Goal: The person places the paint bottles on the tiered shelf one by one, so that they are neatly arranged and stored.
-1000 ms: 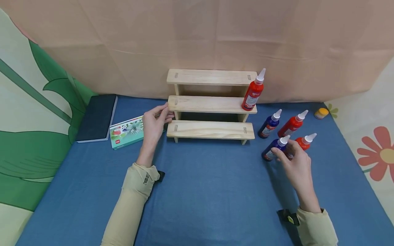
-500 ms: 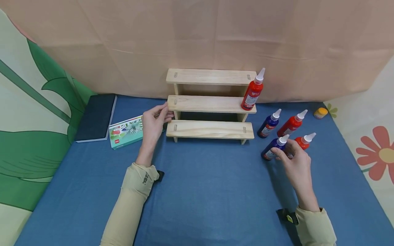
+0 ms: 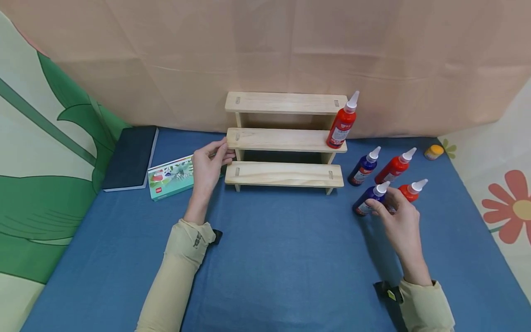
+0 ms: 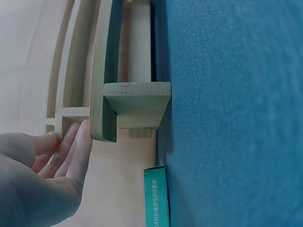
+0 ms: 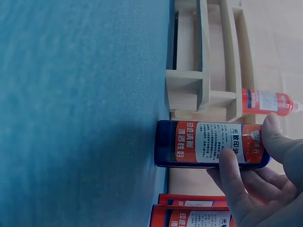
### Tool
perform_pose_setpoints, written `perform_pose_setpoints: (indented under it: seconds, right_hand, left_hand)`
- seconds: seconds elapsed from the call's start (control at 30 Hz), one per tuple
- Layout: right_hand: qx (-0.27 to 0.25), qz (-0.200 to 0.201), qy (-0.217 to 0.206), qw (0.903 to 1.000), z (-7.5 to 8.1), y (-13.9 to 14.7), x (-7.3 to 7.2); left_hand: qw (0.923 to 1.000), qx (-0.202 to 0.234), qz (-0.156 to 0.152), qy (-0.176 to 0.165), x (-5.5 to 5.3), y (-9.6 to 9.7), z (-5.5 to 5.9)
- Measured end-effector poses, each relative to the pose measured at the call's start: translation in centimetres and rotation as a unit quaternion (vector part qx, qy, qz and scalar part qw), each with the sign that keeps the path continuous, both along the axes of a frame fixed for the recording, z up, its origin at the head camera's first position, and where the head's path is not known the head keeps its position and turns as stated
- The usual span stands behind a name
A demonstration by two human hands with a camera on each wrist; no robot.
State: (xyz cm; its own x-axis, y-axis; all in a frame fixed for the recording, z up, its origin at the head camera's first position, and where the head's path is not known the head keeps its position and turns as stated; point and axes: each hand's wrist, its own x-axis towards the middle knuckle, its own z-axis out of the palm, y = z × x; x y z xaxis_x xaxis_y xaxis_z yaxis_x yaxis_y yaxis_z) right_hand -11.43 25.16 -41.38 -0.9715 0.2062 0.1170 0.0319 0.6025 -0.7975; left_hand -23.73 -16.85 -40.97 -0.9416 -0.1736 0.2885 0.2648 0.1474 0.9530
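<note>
A three-tier wooden display rack [image 3: 286, 139] stands at the back of the blue-covered table. My left hand [image 3: 206, 165] pinches the left end of its middle tier, thumb above and fingers below in the left wrist view. A red ink bottle [image 3: 341, 129] with a white nozzle cap stands at that tier's right end. On the right, my right hand [image 3: 400, 219] holds a blue ink bottle [image 5: 203, 144] between thumb and fingers, its base at the table surface. Another blue bottle [image 3: 362, 169] and two red bottles [image 3: 392, 169] stand close by, one red bottle [image 3: 408, 192] partly hidden behind the hand.
Left of the rack lie a teal box [image 3: 172, 177] and a dark blue notebook [image 3: 130, 157]. A small yellow-capped jar [image 3: 433, 152] sits near the table's right edge. Behind the rack hangs a beige cloth [image 3: 265, 50].
</note>
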Motion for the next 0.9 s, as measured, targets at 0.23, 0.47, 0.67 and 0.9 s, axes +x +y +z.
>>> perform_pose_setpoints:
  seconds: [0.23, 0.47, 0.67, 0.9]
  right_hand:
    - [-0.002, 0.008, 0.006, 0.9999, 0.2, -0.2, 0.0]
    - [0.005, 0.011, 0.009, 0.9999, 0.6, -0.6, -0.4]
    - [0.021, 0.017, 0.022, 0.9994, 1.4, -1.3, -0.9]
    - [0.028, 0.024, 0.028, 0.9989, 2.5, -1.9, -1.5]
  left_hand:
    - [1.0, 0.002, 0.001, 0.003, 0.0, 0.0, -0.1]
    - [1.0, 0.001, -0.001, 0.004, 0.0, 0.0, -0.1]
    - [1.0, 0.003, 0.001, 0.002, 0.1, -0.1, 0.0]
    - [1.0, 0.006, -0.001, 0.0, 0.1, 0.1, 0.0]
